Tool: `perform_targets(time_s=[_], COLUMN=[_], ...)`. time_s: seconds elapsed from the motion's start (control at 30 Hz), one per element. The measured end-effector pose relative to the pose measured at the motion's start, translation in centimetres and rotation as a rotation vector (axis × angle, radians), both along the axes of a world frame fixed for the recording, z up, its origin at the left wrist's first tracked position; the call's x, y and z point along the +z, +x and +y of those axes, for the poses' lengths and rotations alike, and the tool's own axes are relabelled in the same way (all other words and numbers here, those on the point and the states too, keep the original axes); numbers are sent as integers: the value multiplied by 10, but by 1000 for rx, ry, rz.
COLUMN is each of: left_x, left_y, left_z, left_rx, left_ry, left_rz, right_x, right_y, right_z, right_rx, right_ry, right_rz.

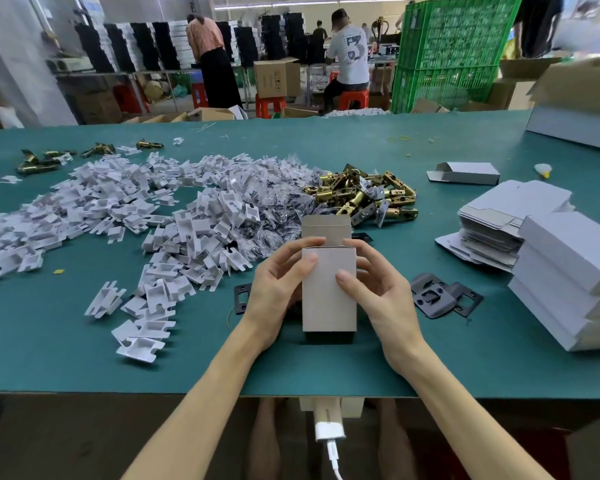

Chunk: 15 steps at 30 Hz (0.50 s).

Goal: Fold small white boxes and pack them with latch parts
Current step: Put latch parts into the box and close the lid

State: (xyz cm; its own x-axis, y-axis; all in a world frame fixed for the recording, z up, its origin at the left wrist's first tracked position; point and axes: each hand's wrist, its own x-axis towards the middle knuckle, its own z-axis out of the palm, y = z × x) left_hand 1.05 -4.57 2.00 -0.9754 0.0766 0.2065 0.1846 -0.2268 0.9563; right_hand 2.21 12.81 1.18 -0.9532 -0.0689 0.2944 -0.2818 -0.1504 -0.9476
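Here the left hand (278, 289) and right hand (378, 289) grip a white box (328, 292), apparently upright, flap open.

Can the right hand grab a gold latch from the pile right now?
Probably not yet: the right hand and left hand both hold the white box. The latch pile lies uncovered just beyond it.

A seated person's white shirt (351, 60) reads 3

Bare table (66, 355) front-left; inserts (125, 209), latches (364, 195), box stacks (565, 282) crowd the far and right sides.
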Motion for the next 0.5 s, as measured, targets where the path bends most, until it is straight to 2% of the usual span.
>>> perform_targets(time_s=[0.2,0.5], left_x=[6,0], left_y=[0,4], left_z=[-3,1], left_rx=[22,-83], left_ry=[59,-55], left_rz=[-59,-103], right_x=[3,-1], right_y=[3,3], right_z=[1,3], right_rx=[-38,-8], right_ry=[-7,-31], right_rz=[10,-142])
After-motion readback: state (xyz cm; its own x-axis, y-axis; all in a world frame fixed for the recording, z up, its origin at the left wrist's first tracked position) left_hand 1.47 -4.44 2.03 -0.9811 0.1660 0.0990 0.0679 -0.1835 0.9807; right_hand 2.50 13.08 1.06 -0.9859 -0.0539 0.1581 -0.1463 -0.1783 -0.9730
